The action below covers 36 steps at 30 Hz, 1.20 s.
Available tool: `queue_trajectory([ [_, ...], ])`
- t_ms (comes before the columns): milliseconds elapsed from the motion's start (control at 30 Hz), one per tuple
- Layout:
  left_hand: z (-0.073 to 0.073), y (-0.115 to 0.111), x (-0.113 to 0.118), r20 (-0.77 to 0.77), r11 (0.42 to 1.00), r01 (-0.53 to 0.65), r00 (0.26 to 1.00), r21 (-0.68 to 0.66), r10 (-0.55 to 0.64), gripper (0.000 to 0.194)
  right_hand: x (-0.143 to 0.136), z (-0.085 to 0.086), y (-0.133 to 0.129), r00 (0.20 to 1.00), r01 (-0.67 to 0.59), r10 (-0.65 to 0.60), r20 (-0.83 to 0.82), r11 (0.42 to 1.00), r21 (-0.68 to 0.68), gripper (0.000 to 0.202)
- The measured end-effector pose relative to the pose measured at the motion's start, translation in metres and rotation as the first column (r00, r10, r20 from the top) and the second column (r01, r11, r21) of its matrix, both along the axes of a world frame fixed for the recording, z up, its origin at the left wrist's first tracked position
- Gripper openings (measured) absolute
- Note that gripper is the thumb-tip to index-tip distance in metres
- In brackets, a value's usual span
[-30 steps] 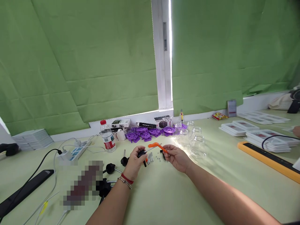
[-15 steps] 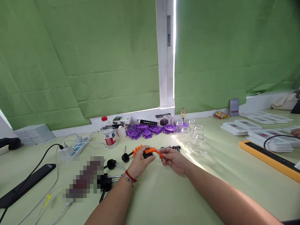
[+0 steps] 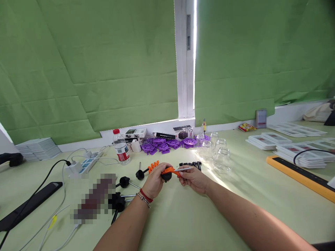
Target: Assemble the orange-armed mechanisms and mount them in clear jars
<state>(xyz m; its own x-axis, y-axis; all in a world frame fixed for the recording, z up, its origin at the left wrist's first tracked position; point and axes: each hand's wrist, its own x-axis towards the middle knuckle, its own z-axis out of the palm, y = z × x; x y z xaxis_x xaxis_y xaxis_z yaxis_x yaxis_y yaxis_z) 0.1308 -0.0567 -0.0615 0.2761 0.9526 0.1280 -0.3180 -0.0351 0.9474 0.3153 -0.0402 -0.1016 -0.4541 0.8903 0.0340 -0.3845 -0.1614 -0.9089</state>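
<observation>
Both hands up over the table (image 3: 183,216), working on one small assembly between them. Left hand (image 3: 154,179): fingers closed around a black knob (image 3: 166,176), knob partly showing below the orange piece (image 3: 169,170). Right hand (image 3: 195,178): thumb and fingers pinched nearly shut on the right end of the orange piece, close to the metal rod (image 3: 186,169), which points right across the fingertips. Orange piece is off the table, spanning the gap between the hands, right against the knob.

Step in hand, as judged: fitting or lining up the orange piece with the knob and rod. Can't tell if the rod passes through the piece or only lies along it; contact area is small and partly covered by fingers. Can't tell if it's seated.

Next move calls for: left grip steady on the knob, small right fingertip turns or pushes, rod kept in line. Risk: piece slips or twists off line if the pinch loosens.

Nearby: orange parts (image 3: 153,166) just behind the left hand, black parts (image 3: 198,165) just behind the right. Spare knobs (image 3: 125,181) with rods lie left of the left wrist. Purple pieces (image 3: 164,147) piled farther back, glass jars (image 3: 222,162) to their right.
</observation>
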Motion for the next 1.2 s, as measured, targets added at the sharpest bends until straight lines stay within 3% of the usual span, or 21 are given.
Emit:
queue_trajectory([
  [100, 0.0, 0.001, 0.0, -0.016, 1.0, -0.028, 0.999, 0.007, 0.028, 0.02, -0.001, -0.001, 0.001, 0.994, 0.064, -0.069, 0.086, 0.996, 0.063, 0.035],
  [167, 0.0, 0.003, -0.001, 0.0, 0.997, -0.078, 0.997, 0.01, 0.078, 0.02, -0.002, -0.002, 0.002, 0.944, 0.175, -0.215, 0.25, 0.969, 0.173, 0.031],
  [233, -0.002, 0.006, -0.002, 0.036, 0.988, -0.155, 0.987, 0.011, 0.155, 0.021, -0.003, -0.003, 0.001, 0.793, 0.25, -0.409, 0.451, 0.894, 0.371, 0.024],
  [267, -0.003, 0.008, -0.003, 0.061, 0.981, -0.196, 0.979, 0.009, 0.195, 0.021, -0.004, -0.003, 0.001, 0.691, 0.224, -0.497, 0.525, 0.838, 0.498, 0.02],
  [367, -0.005, 0.014, -0.005, 0.135, 0.955, -0.298, 0.946, 0.002, 0.295, 0.02, -0.01, -0.001, -0.004, 0.453, -0.091, -0.662, 0.597, 0.632, 0.77, 0.017],
  [433, -0.006, 0.016, -0.006, 0.167, 0.941, -0.339, 0.928, 0.001, 0.334, 0.02, -0.017, -0.001, -0.007, 0.36, -0.302, -0.701, 0.616, 0.537, 0.788, 0.024],
  [567, -0.007, 0.017, -0.006, 0.173, 0.937, -0.349, 0.922, -0.011, 0.345, 0.02, -0.027, -0.001, -0.009, 0.204, -0.472, -0.725, 0.658, 0.516, 0.714, 0.032],
  [767, -0.008, 0.018, -0.006, 0.149, 0.927, -0.376, 0.916, 0.0, 0.372, 0.02, -0.026, -0.003, -0.009, 0.171, -0.496, -0.717, 0.676, 0.53, 0.688, 0.023],
  [1000, -0.012, 0.021, -0.007, 0.14, 0.917, -0.4, 0.907, -0.004, 0.396, 0.02, -0.024, -0.012, -0.004, 0.194, -0.51, -0.696, 0.692, 0.531, 0.677, 0.049],
  [1100, -0.012, 0.021, -0.007, 0.125, 0.916, -0.402, 0.908, -0.003, 0.399, 0.02, -0.023, -0.014, -0.003, 0.191, -0.523, -0.668, 0.72, 0.551, 0.65, 0.051],
  [1200, -0.012, 0.021, -0.007, 0.111, 0.917, -0.399, 0.911, -0.002, 0.397, 0.021, -0.023, -0.012, -0.007, 0.197, -0.525, -0.683, 0.703, 0.532, 0.664, 0.047],
])
